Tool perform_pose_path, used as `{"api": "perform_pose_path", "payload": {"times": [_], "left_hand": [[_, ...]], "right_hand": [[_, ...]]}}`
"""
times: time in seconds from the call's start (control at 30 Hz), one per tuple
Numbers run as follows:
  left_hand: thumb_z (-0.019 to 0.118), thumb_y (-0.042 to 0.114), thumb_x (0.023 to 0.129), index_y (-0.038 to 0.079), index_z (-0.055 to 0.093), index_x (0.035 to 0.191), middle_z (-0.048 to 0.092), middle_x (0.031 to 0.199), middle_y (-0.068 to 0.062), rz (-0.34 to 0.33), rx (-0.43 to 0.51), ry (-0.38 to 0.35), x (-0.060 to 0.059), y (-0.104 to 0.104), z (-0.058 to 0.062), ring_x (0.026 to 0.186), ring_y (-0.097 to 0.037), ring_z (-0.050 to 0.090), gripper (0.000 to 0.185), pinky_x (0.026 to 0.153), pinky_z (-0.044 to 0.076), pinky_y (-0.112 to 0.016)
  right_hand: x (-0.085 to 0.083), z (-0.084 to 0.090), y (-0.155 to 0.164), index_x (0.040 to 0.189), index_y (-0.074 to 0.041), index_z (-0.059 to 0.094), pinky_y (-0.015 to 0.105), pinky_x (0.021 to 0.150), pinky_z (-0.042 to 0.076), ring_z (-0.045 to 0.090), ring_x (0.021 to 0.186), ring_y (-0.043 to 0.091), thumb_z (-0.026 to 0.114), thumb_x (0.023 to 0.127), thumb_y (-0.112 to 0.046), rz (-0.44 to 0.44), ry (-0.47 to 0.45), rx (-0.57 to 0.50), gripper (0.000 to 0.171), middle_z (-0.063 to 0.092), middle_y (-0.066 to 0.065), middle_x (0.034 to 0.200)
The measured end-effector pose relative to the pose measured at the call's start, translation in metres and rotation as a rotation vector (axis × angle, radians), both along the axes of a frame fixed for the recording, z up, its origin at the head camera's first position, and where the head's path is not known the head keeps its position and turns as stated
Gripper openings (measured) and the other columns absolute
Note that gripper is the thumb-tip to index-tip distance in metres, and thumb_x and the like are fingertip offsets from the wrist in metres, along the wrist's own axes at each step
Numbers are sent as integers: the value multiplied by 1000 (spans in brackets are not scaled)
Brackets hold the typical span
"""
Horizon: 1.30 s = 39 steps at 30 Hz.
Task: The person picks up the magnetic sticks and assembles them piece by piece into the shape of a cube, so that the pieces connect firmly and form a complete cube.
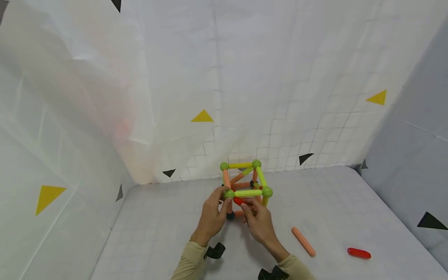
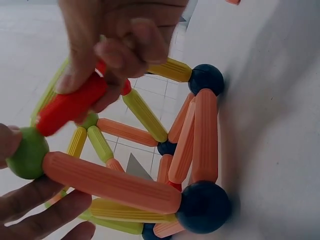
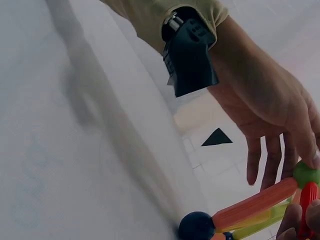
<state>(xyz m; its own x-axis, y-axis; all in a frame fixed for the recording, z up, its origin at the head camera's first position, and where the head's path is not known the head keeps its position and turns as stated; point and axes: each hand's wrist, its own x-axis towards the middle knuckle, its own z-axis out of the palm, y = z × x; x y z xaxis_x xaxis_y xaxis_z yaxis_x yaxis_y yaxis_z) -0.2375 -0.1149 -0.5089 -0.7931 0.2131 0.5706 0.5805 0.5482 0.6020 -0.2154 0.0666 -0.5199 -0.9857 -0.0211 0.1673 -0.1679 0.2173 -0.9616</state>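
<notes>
On the grid-printed white table, head view, the left hand steadies a cube-shaped frame of plastic rods and balls by pinching its green corner ball; left-wrist view, the right hand pinches a short red rod, best aligned squarely with that ball; right-wrist view confirms.

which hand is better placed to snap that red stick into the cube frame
Right, probably. The right hand already pinches the red stick at the frame's front, while the left hand steadies the green ball.
</notes>
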Motion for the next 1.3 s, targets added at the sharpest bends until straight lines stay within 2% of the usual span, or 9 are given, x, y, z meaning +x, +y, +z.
{"api": "perform_pose_path", "payload": {"times": [0.33, 0.5, 0.63, 0.8, 0.93, 1.03, 1.1, 1.17, 1.3], "left_hand": [[63, 17, 108, 3, 59, 135, 69, 111, -4, 0, -1, 30, 4, 4, -1, 97, -16, 68, 30, 80, 62, -46], [67, 15, 106, 8, 59, 136, 69, 113, -3, -5, 11, 17, 5, 6, -2, 99, -16, 68, 32, 80, 61, -45], [72, 14, 103, 12, 57, 137, 69, 111, -1, -10, 9, 20, 6, 8, -3, 98, -15, 68, 37, 80, 61, -38], [72, 11, 102, 11, 54, 139, 70, 108, -2, -17, 11, -10, 5, 8, -4, 98, -16, 69, 41, 81, 61, -36], [72, 10, 102, 10, 52, 140, 70, 105, -1, -15, 8, -40, 4, 6, -6, 98, -15, 70, 42, 81, 61, -38], [71, 10, 103, 10, 51, 140, 70, 105, 0, -11, -5, -40, 3, 4, -6, 97, -14, 70, 43, 82, 61, -35], [70, 10, 103, 9, 51, 141, 71, 105, -2, -14, -4, -29, 3, 3, -6, 96, -16, 71, 43, 81, 61, -38], [70, 10, 103, 8, 51, 141, 71, 105, -3, -17, -2, -22, 3, 2, -5, 96, -18, 71, 42, 80, 62, -42], [69, 8, 103, 7, 51, 142, 71, 105, -5, -26, -2, -7, 3, 0, -5, 96, -20, 71, 43, 79, 61, -47]], "right_hand": [[-1, -11, -1, 131, -5, 68, 26, 56, 52, 66, 62, 25, 63, 108, -20, 29, -52, -145, 29, 68, 25, 84], [3, -11, 5, 135, -9, 66, 30, 59, 55, 67, 65, 27, 64, 108, -23, 47, -72, -130, 31, 70, 25, 84], [10, -13, 21, 129, -12, 71, 27, 57, 55, 70, 65, 21, 73, 103, -23, 28, 25, 21, 29, 75, 15, 93], [27, -16, 66, 104, -13, 78, 28, 66, 56, 68, 75, 10, 86, 90, -16, -100, 179, 418, 16, 75, 2, 94], [42, -16, 113, 111, -10, 77, 45, 80, 53, 64, 94, 26, 92, 82, -30, -179, 89, 769, 38, 73, 10, 105], [51, -18, 144, 122, -7, 72, 56, 83, 50, 58, 102, 37, 94, 77, -45, -145, -47, 941, 63, 68, 19, 114], [55, -22, 160, 126, -6, 70, 54, 80, 51, 57, 100, 35, 94, 74, -52, -87, -119, 973, 73, 65, 19, 114], [58, -28, 169, 127, -8, 69, 46, 76, 50, 56, 94, 28, 93, 76, -53, -32, -172, 943, 72, 64, 14, 110], [66, -42, 173, 122, -16, 70, 30, 69, 44, 51, 83, 13, 88, 86, -40, 14, -215, 827, 47, 61, -1, 98]]}}
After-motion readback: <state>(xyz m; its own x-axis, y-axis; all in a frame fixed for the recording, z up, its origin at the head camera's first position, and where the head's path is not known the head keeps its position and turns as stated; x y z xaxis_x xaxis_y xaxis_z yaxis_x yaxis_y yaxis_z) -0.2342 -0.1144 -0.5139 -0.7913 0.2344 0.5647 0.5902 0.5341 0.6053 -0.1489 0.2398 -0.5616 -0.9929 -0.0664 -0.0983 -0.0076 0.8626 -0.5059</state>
